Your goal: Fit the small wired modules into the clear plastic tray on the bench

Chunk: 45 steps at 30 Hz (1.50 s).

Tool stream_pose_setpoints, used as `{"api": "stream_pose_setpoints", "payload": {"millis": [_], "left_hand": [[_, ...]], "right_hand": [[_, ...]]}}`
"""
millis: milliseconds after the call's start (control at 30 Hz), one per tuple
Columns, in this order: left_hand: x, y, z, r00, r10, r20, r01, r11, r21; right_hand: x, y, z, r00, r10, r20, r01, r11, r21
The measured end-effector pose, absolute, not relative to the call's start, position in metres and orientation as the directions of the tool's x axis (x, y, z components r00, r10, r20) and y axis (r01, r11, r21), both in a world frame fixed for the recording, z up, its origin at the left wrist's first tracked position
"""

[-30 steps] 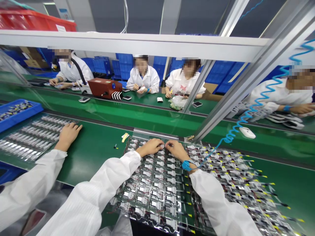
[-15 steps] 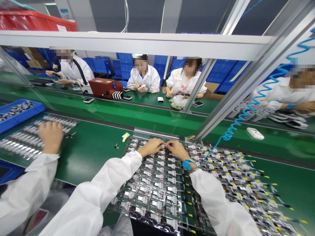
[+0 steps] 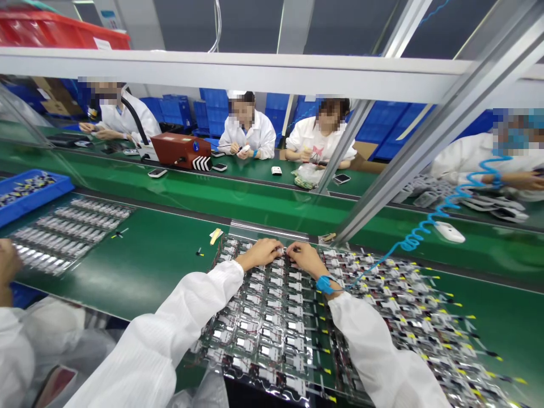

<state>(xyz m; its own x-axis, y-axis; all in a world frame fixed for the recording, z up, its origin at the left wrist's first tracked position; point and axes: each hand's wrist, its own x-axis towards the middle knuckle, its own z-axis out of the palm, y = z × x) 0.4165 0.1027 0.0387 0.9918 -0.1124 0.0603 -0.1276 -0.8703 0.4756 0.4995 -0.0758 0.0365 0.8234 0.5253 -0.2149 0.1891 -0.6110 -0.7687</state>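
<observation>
Co-worker's hand [image 3: 7, 263] has drawn left; both hands [image 3: 255, 253] [image 3: 308, 260] touch wired boards [image 3: 263, 334].

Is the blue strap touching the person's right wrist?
Touching. The head view shows the blue wrist strap wrapped around the wrist of the right hand, with no gap showing.

- blue tray [image 3: 29, 195] of cells at far-left edge of green worktop [image 3: 144, 266]
- white box [image 3: 449, 232] near back edge, coiled blue cord [image 3: 419, 238] attached
- across the belt: red-brown machine [image 3: 178, 150], phones [image 3: 157, 173]
- three co-workers [image 3: 246, 127] in white smocks along far side, a fourth [image 3: 488, 161] at right
- blue crates [image 3: 212, 107] behind them
- red bin [image 3: 55, 34] top left, above aluminium beam [image 3: 229, 68]
</observation>
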Motion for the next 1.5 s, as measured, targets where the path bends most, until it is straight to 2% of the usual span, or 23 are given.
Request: {"api": "stream_pose_setpoints", "payload": {"millis": [633, 1167, 1500], "left_hand": [[0.4146, 0.1009, 0.0414, 0.993, -0.101, 0.053, -0.114, -0.872, 0.476], [0.4117, 0.0991, 0.0423, 0.996, -0.076, 0.054, -0.093, -0.876, 0.473], [0.4104, 0.0969, 0.0467, 0.998, -0.062, 0.001, -0.054, -0.858, 0.511]], "right_hand": [[0.501, -0.0738, 0.0396, 0.81, 0.514, -0.283, 0.066, -0.56, -0.826], [0.5034, -0.0717, 0.0379, 0.8, 0.538, -0.265, 0.101, -0.556, -0.825], [0.5045, -0.0728, 0.0368, 0.792, 0.555, -0.253, 0.108, -0.536, -0.837]]}}
